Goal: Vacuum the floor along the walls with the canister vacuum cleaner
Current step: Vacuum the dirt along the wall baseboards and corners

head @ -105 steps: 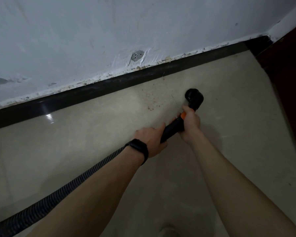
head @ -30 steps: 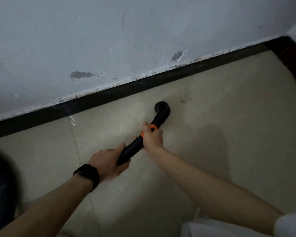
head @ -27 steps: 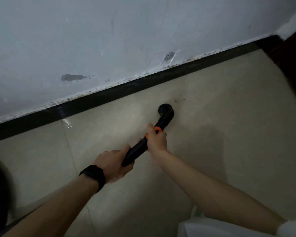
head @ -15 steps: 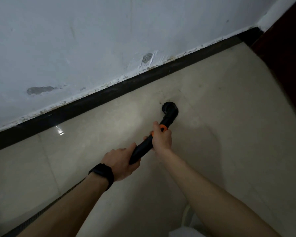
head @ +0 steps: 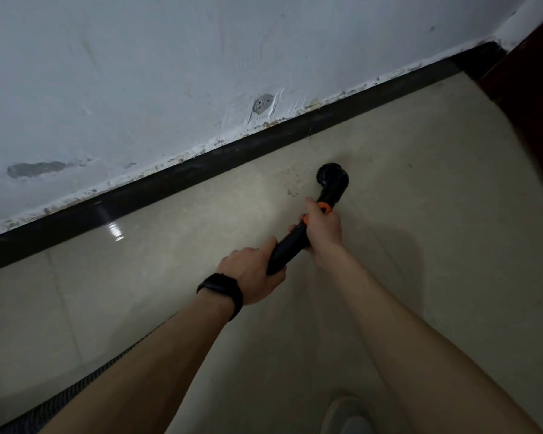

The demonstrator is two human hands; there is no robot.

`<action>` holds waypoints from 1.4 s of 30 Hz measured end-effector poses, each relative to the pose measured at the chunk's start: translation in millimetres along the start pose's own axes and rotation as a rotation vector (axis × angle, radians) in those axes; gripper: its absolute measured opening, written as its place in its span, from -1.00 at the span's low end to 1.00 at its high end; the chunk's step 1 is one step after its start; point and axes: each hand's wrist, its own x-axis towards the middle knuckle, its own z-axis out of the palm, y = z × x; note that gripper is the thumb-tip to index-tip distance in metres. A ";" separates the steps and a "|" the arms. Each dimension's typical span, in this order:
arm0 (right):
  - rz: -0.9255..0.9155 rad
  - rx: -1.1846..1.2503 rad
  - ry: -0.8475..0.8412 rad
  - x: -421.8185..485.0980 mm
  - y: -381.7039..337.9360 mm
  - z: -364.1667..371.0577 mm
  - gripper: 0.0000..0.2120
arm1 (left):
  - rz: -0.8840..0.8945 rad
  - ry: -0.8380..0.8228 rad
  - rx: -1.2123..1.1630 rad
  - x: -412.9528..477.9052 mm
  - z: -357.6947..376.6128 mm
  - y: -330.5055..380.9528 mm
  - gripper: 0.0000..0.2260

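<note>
While both hands grip it, black wand (head: 287,249) bears orange collar (head: 323,208).

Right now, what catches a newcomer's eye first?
Both hands grip a black vacuum wand mid-frame: left hand at its rear, right hand by the orange collar. Its nozzle sits on the floor just short of the black baseboard, beside brown specks. A grey patched hole marks the wall above.

I judged it a plain room in a home: patched white plaster wall (head: 138,73) at twelve o'clock, glossy black skirting board (head: 170,180) beneath, polished beige floor tiles (head: 420,198) at six.
</note>
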 end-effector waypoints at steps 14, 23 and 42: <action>-0.026 -0.123 -0.070 57.1 -54.5 29.7 -0.82 | -0.073 0.111 -0.077 57.5 -22.8 3.5 -0.72; -0.044 -0.205 -0.054 53.7 -53.5 33.5 -0.83 | -0.087 0.113 -0.172 47.2 -12.6 7.4 -0.73; -0.049 -0.127 -0.020 -45.2 49.7 13.8 -0.82 | 0.019 -0.016 -0.056 -61.8 39.0 -38.6 -0.71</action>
